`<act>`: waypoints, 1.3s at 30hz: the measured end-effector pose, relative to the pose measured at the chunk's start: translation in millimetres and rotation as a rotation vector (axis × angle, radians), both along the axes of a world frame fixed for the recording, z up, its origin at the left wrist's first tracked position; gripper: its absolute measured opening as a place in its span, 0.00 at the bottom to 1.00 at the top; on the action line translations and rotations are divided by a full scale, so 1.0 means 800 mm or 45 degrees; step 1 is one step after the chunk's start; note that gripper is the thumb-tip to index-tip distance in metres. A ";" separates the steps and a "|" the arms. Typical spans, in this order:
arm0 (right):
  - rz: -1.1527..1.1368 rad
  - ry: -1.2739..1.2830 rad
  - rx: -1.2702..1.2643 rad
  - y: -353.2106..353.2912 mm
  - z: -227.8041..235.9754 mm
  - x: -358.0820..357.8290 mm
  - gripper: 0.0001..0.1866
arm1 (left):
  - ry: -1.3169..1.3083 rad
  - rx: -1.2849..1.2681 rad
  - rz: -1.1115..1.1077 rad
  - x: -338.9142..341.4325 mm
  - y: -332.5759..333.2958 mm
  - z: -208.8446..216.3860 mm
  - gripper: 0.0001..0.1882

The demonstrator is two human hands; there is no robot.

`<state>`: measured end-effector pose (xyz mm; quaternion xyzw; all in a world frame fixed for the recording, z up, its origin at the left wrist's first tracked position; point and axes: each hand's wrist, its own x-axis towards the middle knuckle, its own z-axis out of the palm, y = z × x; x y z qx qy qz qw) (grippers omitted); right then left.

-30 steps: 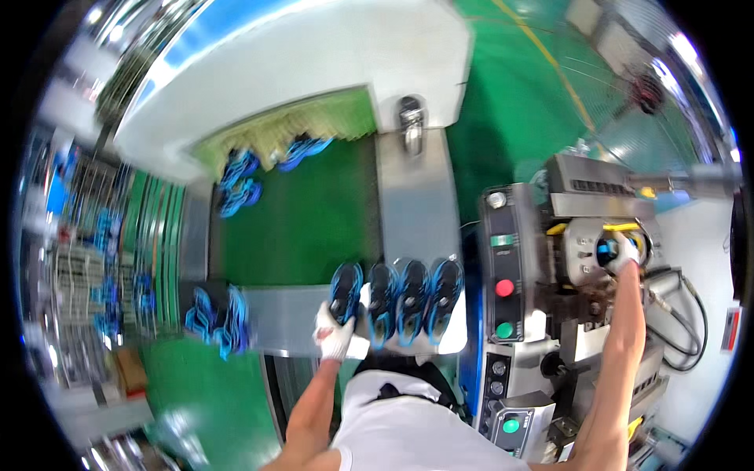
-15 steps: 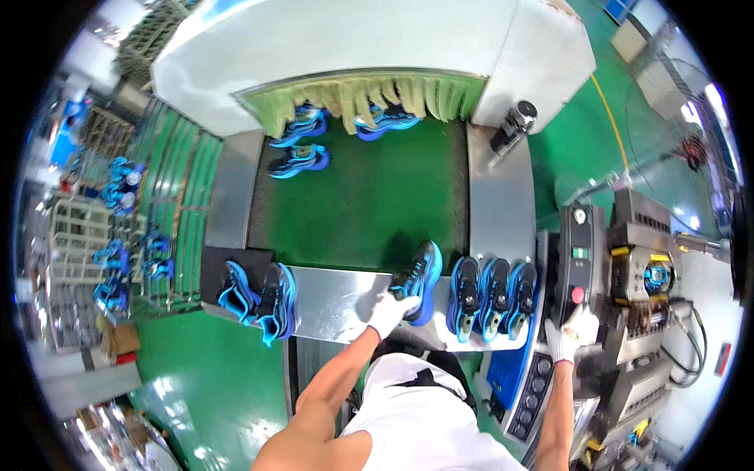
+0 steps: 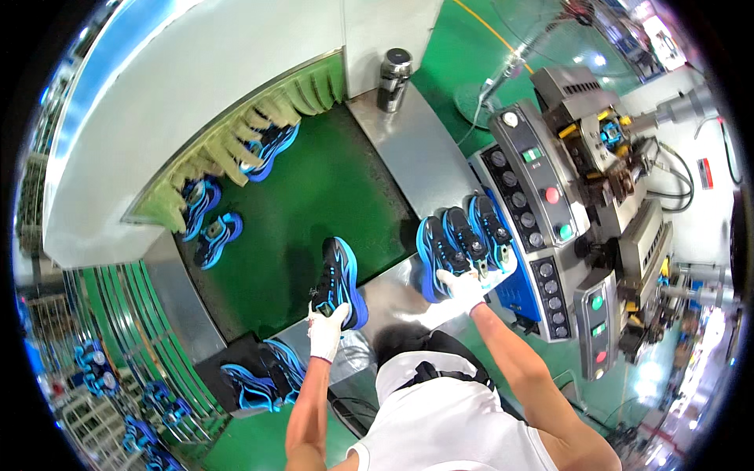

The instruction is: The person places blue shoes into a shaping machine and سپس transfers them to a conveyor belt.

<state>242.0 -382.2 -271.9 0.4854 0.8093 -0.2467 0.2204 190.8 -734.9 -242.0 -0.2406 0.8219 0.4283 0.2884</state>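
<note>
Where shoes [image 3: 463,231] rest, metal ledge [image 3: 385,301], green belt [image 3: 314,180], apparently a fan [image 3: 579,12] beyond

A shiny metal surface [image 3: 389,157] held three black-and-blue shoes [image 3: 463,235] in a row, a dark bottle [image 3: 394,81] and a black mat [image 3: 240,348] with two shoes [image 3: 281,367]. More shoes [image 3: 275,151] lay on the green belt [image 3: 318,192].

The right of the hands [image 3: 465,290] (earlier at the machine [image 3: 640,242]) has moved to the three lined-up shoes [image 3: 463,235].
</note>
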 end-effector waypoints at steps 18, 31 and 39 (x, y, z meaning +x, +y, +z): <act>-2.330 1.738 0.115 -0.122 0.185 0.497 0.22 | 0.165 0.528 -2.259 0.289 0.401 0.199 0.41; -3.023 0.332 1.433 -0.269 0.354 0.873 0.38 | 0.409 1.573 -3.186 0.874 0.490 0.288 0.46; -2.880 -0.145 1.318 -0.215 0.302 1.124 0.38 | 0.654 1.762 -3.175 1.133 0.537 0.210 0.41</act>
